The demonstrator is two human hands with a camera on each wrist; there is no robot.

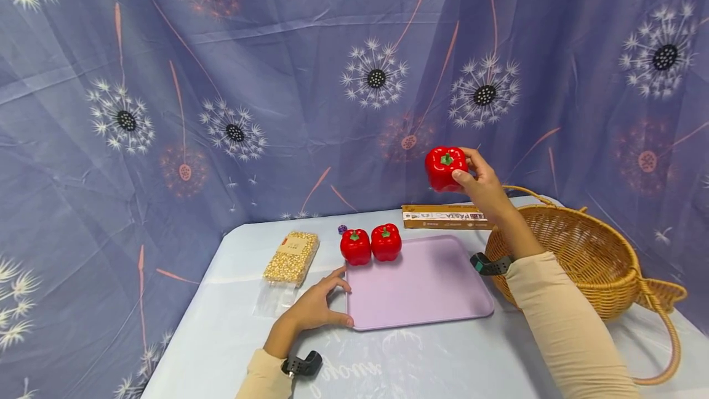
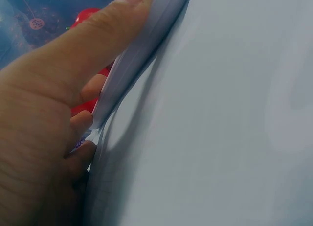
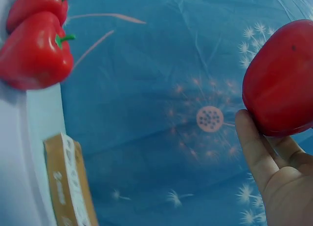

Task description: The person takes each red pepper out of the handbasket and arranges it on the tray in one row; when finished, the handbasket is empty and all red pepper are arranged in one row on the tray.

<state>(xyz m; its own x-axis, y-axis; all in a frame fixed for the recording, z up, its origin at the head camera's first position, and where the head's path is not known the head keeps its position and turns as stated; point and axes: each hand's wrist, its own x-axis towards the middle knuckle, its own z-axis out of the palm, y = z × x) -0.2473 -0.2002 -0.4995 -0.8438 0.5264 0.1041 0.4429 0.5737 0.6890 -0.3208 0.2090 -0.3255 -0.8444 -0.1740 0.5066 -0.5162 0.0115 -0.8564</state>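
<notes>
Raised red pepper (image 1: 443, 169), green stem (image 1: 447, 158) and lengthwise axis roughly toward the head camera, right hand (image 1: 485, 187) clamped on its side.

The word "PASTA" reads in capitals on the pale band of the box (image 1: 446, 217) behind the tray (image 1: 423, 291); the smaller print beside and below it is too fine to read. In the right wrist view, the same box's lettering is blurred. Left of the tray, the bag (image 1: 288, 266) bears a label (image 1: 296, 245) with tiny, illegible marks. In front of the tray, pale script (image 1: 351, 370) on the table (image 1: 221, 337) cannot be made out.
</notes>
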